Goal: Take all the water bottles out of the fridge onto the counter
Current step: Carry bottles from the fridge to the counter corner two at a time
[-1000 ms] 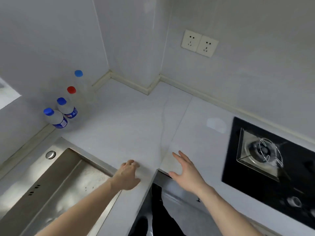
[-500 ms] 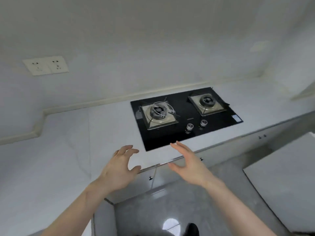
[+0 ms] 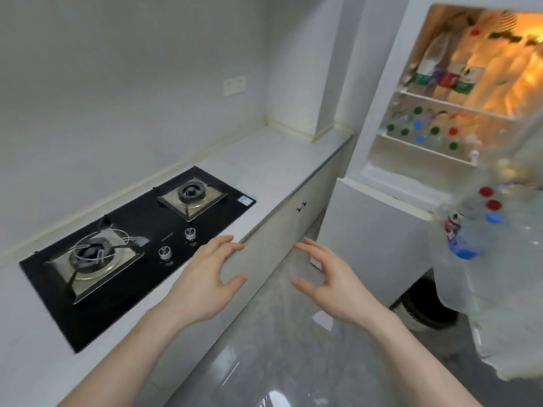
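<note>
The fridge (image 3: 379, 201) stands open at the right, lit orange inside. Several water bottles (image 3: 423, 133) with green, blue and red caps stand on its lower shelf, and taller bottles (image 3: 440, 66) fill the shelf above. More bottles (image 3: 467, 230) with red and blue caps sit in the open door's rack at the far right, blurred. My left hand (image 3: 205, 283) and my right hand (image 3: 332, 283) hover empty in front of me over the floor and counter edge, fingers spread and loosely bent. The white counter (image 3: 279, 160) runs along the left.
A black two-burner gas hob (image 3: 141, 239) is set into the counter, with two knobs at its front. White cabinet doors (image 3: 282, 227) run below the counter. A wall socket (image 3: 234, 85) sits above the counter. Grey glossy floor (image 3: 279, 348) lies between me and the fridge.
The view has swung right, from the sink corner with bottles on the counter, past the hob, to the open fridge. Both hands stay empty and have lifted off the counter.
</note>
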